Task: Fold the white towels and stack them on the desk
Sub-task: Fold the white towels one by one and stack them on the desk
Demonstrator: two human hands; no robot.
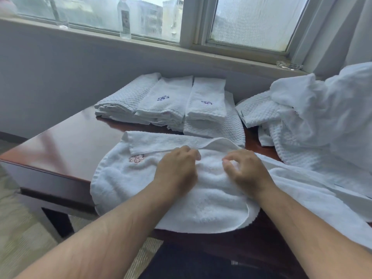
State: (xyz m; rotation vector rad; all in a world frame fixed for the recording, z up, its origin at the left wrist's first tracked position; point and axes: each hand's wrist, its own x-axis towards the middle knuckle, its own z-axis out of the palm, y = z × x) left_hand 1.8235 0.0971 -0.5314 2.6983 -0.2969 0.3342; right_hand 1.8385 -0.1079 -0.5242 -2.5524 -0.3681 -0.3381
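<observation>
I see left hand [177,170] and right hand [246,172] both curled, pinching the terry towel [128,178] | towel spread on worktop [66,137] | folded stacks [167,101] behind

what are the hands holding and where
The right hand pinches the towel at its middle, below the folded-over edge; the left hand lies curled on it, grip unclear.

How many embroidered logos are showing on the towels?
3: a blue logo on the middle folded towel, a second blue logo on the right folded towel, a red logo on the front towel. Folds may hide others.
</observation>
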